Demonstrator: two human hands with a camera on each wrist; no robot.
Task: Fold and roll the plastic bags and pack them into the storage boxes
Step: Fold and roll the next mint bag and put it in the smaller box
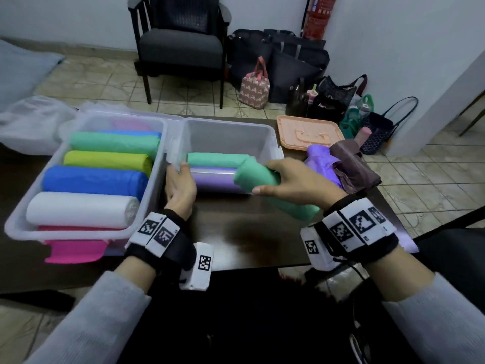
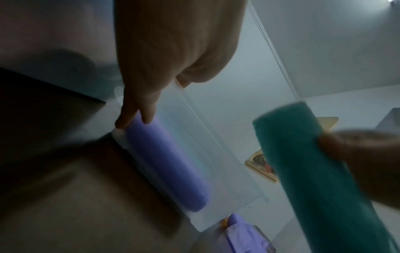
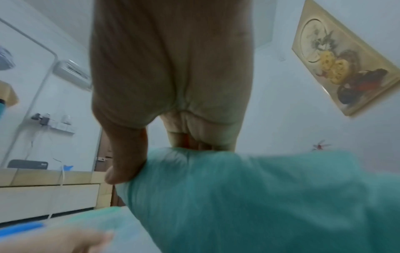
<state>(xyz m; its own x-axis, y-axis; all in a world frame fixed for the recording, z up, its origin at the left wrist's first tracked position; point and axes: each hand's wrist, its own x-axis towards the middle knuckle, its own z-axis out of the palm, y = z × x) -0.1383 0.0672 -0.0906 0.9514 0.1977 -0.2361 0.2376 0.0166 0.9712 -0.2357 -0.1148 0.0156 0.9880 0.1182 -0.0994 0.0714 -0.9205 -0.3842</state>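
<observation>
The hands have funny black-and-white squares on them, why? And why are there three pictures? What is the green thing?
Those are a person's two hands, with no robot. The squares sit on wristbands that carry small cameras. The big picture comes from a camera on the person's head; the other two look along each hand from the wrists.

On the dark table stand two clear boxes. The left box is full of rolled plastic bags. The right box holds a green and a purple roll.

The right hand holds a green roll above that box. The left hand rests on the box's edge, fingers touching the purple roll.
</observation>
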